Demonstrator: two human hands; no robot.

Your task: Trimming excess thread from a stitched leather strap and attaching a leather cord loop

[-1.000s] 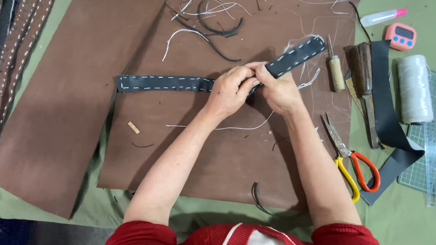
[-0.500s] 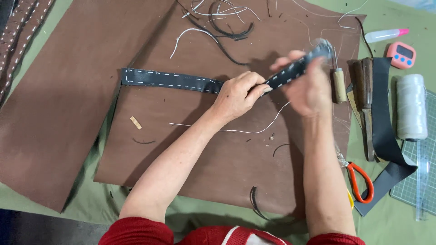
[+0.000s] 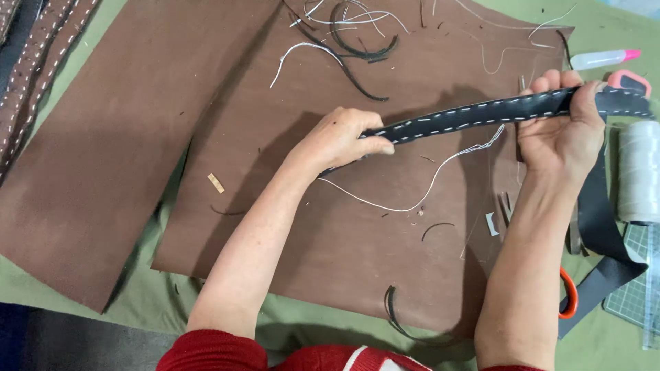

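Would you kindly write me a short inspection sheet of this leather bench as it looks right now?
Surface: brown leather sheets over green cloth.
Job's things: black stitched strap held off the bench, white thread trailing below it.
Clutter: thread and leather offcuts, thread spool, orange-handled scissors, pink-capped bottle.
Grippers: left hand and right hand each grip the strap.
Cables: nothing seen.
Surroundings: stitched brown strips at far left, cutting mat at right.
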